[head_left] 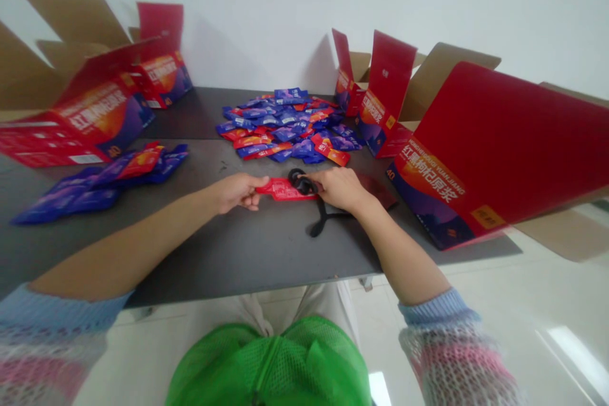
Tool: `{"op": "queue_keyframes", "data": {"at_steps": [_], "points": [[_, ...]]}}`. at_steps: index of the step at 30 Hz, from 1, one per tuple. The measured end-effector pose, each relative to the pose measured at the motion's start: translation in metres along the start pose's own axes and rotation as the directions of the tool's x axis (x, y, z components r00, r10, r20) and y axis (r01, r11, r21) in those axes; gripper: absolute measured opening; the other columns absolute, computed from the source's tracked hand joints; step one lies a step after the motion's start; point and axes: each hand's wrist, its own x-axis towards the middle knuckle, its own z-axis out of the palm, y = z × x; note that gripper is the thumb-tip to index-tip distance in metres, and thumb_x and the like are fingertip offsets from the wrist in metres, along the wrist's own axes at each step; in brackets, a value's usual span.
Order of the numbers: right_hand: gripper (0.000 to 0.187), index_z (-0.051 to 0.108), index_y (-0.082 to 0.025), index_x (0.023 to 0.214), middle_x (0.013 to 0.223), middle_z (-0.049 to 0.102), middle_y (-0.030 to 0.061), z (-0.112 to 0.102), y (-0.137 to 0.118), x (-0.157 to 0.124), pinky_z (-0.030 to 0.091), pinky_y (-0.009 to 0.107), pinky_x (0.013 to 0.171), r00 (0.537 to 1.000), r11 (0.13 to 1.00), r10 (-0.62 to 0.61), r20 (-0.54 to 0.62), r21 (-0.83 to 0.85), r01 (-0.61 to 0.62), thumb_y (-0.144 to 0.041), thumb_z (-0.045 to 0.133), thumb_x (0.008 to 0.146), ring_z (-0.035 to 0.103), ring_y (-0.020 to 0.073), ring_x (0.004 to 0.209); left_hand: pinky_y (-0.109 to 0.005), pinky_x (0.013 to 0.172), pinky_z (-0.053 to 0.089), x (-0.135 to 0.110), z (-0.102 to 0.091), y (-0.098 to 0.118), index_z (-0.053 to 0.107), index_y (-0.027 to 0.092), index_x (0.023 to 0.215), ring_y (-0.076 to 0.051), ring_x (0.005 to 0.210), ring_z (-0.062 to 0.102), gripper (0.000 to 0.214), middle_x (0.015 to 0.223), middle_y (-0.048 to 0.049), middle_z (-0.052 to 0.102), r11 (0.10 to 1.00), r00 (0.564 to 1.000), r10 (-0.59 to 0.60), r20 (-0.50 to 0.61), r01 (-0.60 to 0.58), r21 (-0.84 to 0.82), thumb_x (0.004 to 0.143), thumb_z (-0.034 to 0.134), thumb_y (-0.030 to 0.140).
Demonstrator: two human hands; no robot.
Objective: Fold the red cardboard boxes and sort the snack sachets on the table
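"Where is the red sachet [280,189]?"

"Mid-frame, over the grey table [238,254]. The left hand [240,191] pinches its left end between thumb and fingers."

"And the right hand [339,188]?"

"Just right of centre, its fingertips on a black thing [295,175] that covers the sachet's right part. The area is blurred, so whether those fingers clench it or only press on it cannot be told."

"What hangs below there?"

"A black strip [318,226], reaching down the table under the right hand."

"And around the hands?"

"A pile [290,130] of blue and red sachets at upper centre, and a smaller batch [90,193] at left, mostly blue with a red one on top."

"The boxes?"

"All with flaps raised: a near box [102,117] and a far box [164,79] at upper left; a small box [343,90], a middle box [375,115] and a large box [435,184] at right."

"At the bottom?"

"A green mesh garment [266,368], between two striped knit sleeves [464,349]."
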Motion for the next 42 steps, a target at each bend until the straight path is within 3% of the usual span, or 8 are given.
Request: {"op": "queue_keyframes", "data": {"at_steps": [4,7,12,18,28,33,38,42], "points": [[0.030,0.074,-0.035,0.113,0.098,0.078,0.0055,0.002,0.014,0.000,0.048,0.032,0.068,0.999,0.999,0.035,-0.021,0.015,-0.034,-0.034,0.052,0.093,0.072,0.0293,0.094,-0.025,0.058,0.056,0.004,-0.004,-0.003,0.066,0.013,0.077,-0.013,0.045,0.057,0.029,0.055,-0.0079,0.067,0.998,0.998,-0.067,0.013,0.067,0.002,0.087,0.064,0.040],[0.030,0.071,-0.034,0.119,0.111,0.076,0.0021,0.000,0.021,-0.002,0.050,0.030,0.077,0.978,0.969,0.069,-0.197,0.245,-0.019,-0.041,0.054,0.095,0.070,0.0243,0.104,-0.023,0.055,0.055,0.004,-0.004,-0.003,0.068,0.011,0.088,-0.012,0.048,0.061,0.030,0.074,-0.0136,0.075,0.998,0.998,-0.063,0.006,0.063,0.019,0.084,0.066,0.041],[0.035,0.069,-0.025,0.123,0.122,0.072,0.0023,-0.002,0.000,-0.006,0.048,0.025,0.098,0.865,0.778,-0.017,-0.501,0.537,0.326,-0.041,0.050,0.099,0.066,0.0150,0.114,-0.023,0.053,0.055,0.002,0.002,0.000,0.071,0.012,0.089,-0.012,0.044,0.060,0.032,0.078,-0.0141,0.077,0.996,0.995,-0.085,-0.047,0.085,-0.003,0.082,0.068,0.043],[0.042,0.058,-0.029,0.139,0.149,0.052,0.0004,0.020,-0.032,0.002,0.038,0.034,0.115,0.899,0.826,-0.389,-0.202,0.357,0.437,-0.029,0.052,0.098,0.043,0.0189,0.142,-0.028,0.057,0.058,0.000,0.005,-0.004,0.074,0.013,0.080,-0.020,0.055,0.068,0.020,0.069,-0.0104,0.075,0.989,0.997,0.000,-0.074,-0.011,-0.146,0.078,0.068,0.032],[0.040,0.062,-0.026,0.134,0.141,0.060,0.0018,0.029,-0.007,0.014,0.034,0.042,0.119,0.868,0.810,-0.474,-0.150,0.312,0.496,-0.019,0.048,0.098,0.043,0.0202,0.142,-0.037,0.083,0.060,0.005,-0.007,-0.006,0.076,0.008,0.088,-0.022,0.074,0.074,0.013,0.085,-0.0155,0.078,0.974,0.984,0.014,0.178,0.027,-0.227,0.077,0.072,0.010],[0.052,0.066,-0.030,0.130,0.138,0.062,0.0004,0.020,0.009,0.015,0.042,0.039,0.112,0.911,0.861,-0.401,-0.095,0.302,0.410,-0.004,0.049,0.089,0.046,0.0187,0.140,-0.042,0.089,0.060,0.009,-0.009,-0.012,0.074,0.007,0.086,-0.021,0.074,0.075,0.010,0.082,-0.0156,0.077,0.966,0.978,0.036,0.206,0.019,-0.256,0.077,0.072,0.003],[0.047,0.072,-0.034,0.120,0.128,0.069,-0.0006,0.004,0.034,0.006,0.054,0.031,0.083,0.993,0.990,-0.108,0.038,0.090,0.104,-0.009,0.053,0.085,0.066,0.0238,0.115,-0.038,0.078,0.063,0.005,-0.006,-0.007,0.070,0.004,0.079,-0.022,0.070,0.075,0.013,0.078,-0.0189,0.075,0.965,0.984,0.011,0.178,0.036,-0.259,0.081,0.061,-0.005],[0.048,0.068,-0.037,0.126,0.131,0.068,-0.0021,-0.007,0.037,-0.001,0.053,0.030,0.075,0.998,1.000,-0.028,-0.060,-0.011,0.027,-0.012,0.050,0.089,0.067,0.0245,0.113,-0.039,0.074,0.064,0.003,-0.001,-0.005,0.067,0.004,0.079,-0.023,0.070,0.076,0.020,0.079,-0.0200,0.075,0.959,0.992,0.012,0.128,0.025,-0.283,0.085,0.052,-0.006]]}}
